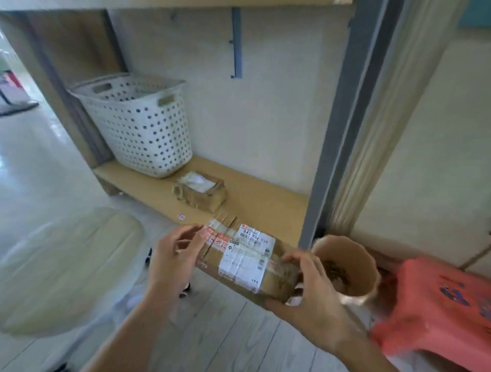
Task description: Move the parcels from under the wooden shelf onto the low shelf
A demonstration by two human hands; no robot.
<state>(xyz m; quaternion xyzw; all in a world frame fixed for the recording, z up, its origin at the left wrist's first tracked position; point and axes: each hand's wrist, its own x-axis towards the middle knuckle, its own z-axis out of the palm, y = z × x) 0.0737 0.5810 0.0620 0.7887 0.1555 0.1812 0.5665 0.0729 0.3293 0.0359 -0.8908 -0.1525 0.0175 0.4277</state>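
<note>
A brown cardboard parcel (244,261) with a white shipping label and red tape hangs in the air in front of the low shelf (260,201). My left hand (175,255) grips its left end. My right hand (305,286) wraps its right end from below and the side. A smaller taped parcel (200,191) lies on the low wooden shelf, a little beyond the held one. The upper wooden shelf (186,2) runs along the top edge of the view.
A white perforated laundry basket (138,124) stands on the shelf's left end. A grey post (337,127) bounds the shelf on the right. A tan pot (350,265) and a pink plastic stool (438,313) sit at lower right, a pale cushioned chair (61,268) at lower left.
</note>
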